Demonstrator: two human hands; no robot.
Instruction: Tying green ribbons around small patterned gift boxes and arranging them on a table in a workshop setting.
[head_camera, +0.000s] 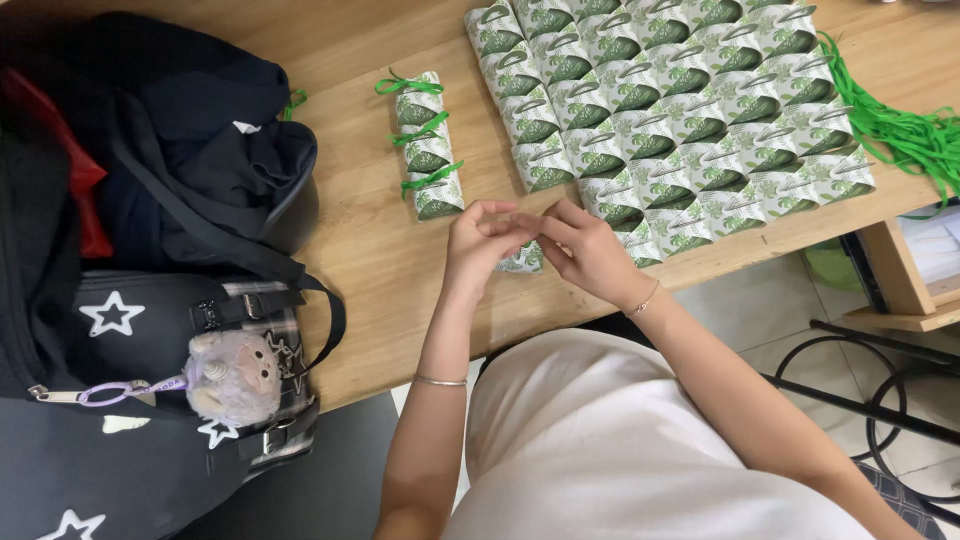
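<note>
My left hand (478, 243) and my right hand (583, 250) meet over one small green-and-white paper box (524, 260) near the front edge of the wooden table (370, 250). Fingertips of both hands touch above the box, which is mostly hidden under them. Whether a ribbon runs between the fingers I cannot tell. Three boxes tied with green ribbon (427, 143) lie in a short column to the left of my hands. A large block of several untied boxes (670, 110) fills the table beyond my right hand.
A bundle of loose green ribbons (900, 130) lies at the table's right end. Dark bags (170, 190) with white stars and a plush toy charm (235, 375) crowd the left side. A wooden shelf (905, 280) and black metal frame (860, 390) stand at the right on the floor.
</note>
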